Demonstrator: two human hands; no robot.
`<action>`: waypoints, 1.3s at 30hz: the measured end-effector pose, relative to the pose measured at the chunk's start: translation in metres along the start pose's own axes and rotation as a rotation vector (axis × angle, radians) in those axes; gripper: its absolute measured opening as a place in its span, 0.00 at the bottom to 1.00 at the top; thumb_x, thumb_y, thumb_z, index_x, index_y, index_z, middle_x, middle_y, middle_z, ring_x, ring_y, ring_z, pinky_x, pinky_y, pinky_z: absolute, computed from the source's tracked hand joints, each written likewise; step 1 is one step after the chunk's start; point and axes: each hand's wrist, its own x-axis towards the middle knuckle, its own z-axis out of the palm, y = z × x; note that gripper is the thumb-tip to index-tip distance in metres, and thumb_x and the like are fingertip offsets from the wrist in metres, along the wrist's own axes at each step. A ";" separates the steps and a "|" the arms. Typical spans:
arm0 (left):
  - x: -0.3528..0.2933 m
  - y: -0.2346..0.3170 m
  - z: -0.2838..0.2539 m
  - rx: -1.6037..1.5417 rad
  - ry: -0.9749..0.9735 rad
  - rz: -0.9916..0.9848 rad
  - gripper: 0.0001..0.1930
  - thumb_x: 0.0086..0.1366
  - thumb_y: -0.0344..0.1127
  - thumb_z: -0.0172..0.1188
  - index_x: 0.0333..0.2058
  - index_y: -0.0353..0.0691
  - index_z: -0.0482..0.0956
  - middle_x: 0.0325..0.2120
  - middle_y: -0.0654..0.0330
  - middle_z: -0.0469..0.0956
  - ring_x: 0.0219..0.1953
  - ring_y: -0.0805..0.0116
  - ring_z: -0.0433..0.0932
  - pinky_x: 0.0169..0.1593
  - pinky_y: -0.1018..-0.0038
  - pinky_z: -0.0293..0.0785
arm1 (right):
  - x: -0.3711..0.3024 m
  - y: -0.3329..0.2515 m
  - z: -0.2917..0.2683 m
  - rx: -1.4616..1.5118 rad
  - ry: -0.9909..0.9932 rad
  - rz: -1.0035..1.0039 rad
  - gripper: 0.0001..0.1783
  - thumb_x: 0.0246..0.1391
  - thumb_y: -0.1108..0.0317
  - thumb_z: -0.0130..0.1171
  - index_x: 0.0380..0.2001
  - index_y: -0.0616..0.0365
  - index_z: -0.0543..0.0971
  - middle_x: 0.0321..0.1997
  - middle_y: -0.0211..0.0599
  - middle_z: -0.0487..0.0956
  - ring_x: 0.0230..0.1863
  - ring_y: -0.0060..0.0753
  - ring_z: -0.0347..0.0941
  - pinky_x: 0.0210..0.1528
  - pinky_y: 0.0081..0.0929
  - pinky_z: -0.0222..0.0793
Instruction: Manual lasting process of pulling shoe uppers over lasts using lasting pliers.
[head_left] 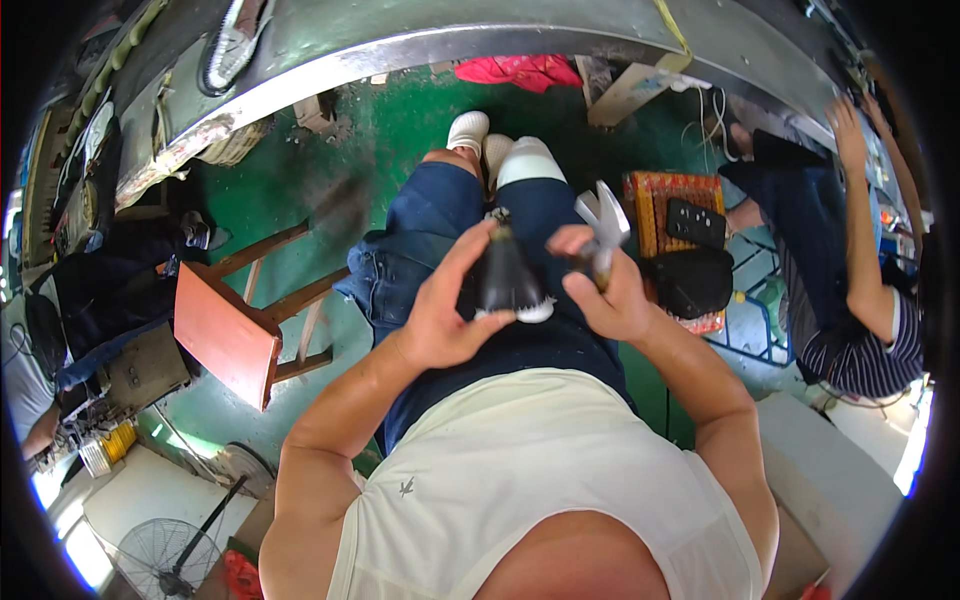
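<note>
Above my lap is a black shoe upper [508, 275], narrow at its far end and edged in jagged white at its near end. My left hand [452, 305] grips its left side, the thumb reaching along the near edge. To its right, my right hand [612, 295] is closed around the handle of a hammer [604, 222], whose bright metal head points away from me. The hammer head is raised and apart from the shoe upper. My fingers hide part of the handle.
A metal-edged bench [400, 45] curves across the far side. At left stands an orange-topped wooden stool [228, 330]. A woven seat [660, 205] on the right carries a black pouch [690, 282]. Other people sit on both sides; a fan [170, 560] is at lower left.
</note>
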 end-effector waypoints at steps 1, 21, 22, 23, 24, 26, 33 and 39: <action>-0.003 0.001 0.002 0.116 0.003 0.106 0.46 0.53 0.32 0.75 0.67 0.31 0.58 0.62 0.38 0.65 0.64 0.39 0.67 0.66 0.57 0.66 | 0.009 0.004 0.011 0.054 -0.022 -0.021 0.17 0.62 0.68 0.60 0.50 0.64 0.71 0.50 0.43 0.79 0.48 0.34 0.76 0.53 0.32 0.70; 0.033 -0.069 0.014 -0.192 0.172 -0.446 0.42 0.61 0.39 0.70 0.69 0.33 0.59 0.58 0.44 0.72 0.64 0.53 0.70 0.67 0.64 0.65 | 0.038 0.055 0.013 0.225 0.006 0.697 0.27 0.68 0.46 0.53 0.47 0.65 0.74 0.38 0.38 0.79 0.35 0.29 0.78 0.34 0.29 0.79; 0.040 -0.074 0.011 -0.081 0.189 -0.448 0.35 0.67 0.43 0.63 0.69 0.37 0.63 0.61 0.41 0.69 0.61 0.54 0.72 0.64 0.62 0.67 | 0.032 0.048 0.018 0.225 0.000 0.703 0.27 0.68 0.46 0.53 0.47 0.65 0.74 0.38 0.38 0.79 0.35 0.29 0.78 0.34 0.29 0.79; 0.048 -0.083 0.008 0.008 0.173 -0.482 0.30 0.69 0.44 0.59 0.66 0.38 0.67 0.58 0.42 0.72 0.57 0.54 0.75 0.61 0.62 0.69 | 0.031 0.041 0.023 0.163 -0.011 0.749 0.26 0.67 0.47 0.55 0.48 0.64 0.74 0.39 0.38 0.79 0.35 0.28 0.78 0.31 0.27 0.79; 0.050 -0.089 0.006 0.098 0.157 -0.515 0.26 0.71 0.44 0.56 0.63 0.39 0.72 0.54 0.42 0.76 0.52 0.54 0.78 0.58 0.63 0.72 | 0.027 0.036 0.026 0.101 -0.023 0.793 0.25 0.66 0.49 0.57 0.48 0.64 0.74 0.39 0.37 0.79 0.35 0.27 0.77 0.29 0.25 0.79; 0.043 -0.088 0.018 0.094 0.127 -0.585 0.23 0.72 0.43 0.54 0.60 0.38 0.74 0.49 0.43 0.79 0.48 0.55 0.80 0.55 0.64 0.73 | 0.006 0.051 0.031 0.145 0.008 0.850 0.24 0.65 0.53 0.60 0.50 0.65 0.73 0.39 0.37 0.78 0.35 0.27 0.77 0.29 0.27 0.80; 0.029 -0.062 0.016 -0.167 0.027 -0.804 0.16 0.66 0.30 0.51 0.50 0.33 0.80 0.35 0.62 0.80 0.33 0.74 0.75 0.39 0.76 0.74 | -0.015 0.070 0.031 0.252 0.049 0.903 0.17 0.58 0.68 0.61 0.46 0.67 0.74 0.37 0.39 0.79 0.30 0.28 0.77 0.29 0.27 0.79; 0.027 -0.064 0.000 -0.615 -0.154 -1.004 0.32 0.58 0.22 0.54 0.64 0.40 0.69 0.51 0.58 0.78 0.50 0.69 0.79 0.54 0.70 0.77 | 0.005 0.052 0.003 0.013 -0.202 0.968 0.18 0.52 0.70 0.65 0.44 0.64 0.73 0.31 0.36 0.79 0.26 0.26 0.75 0.25 0.26 0.73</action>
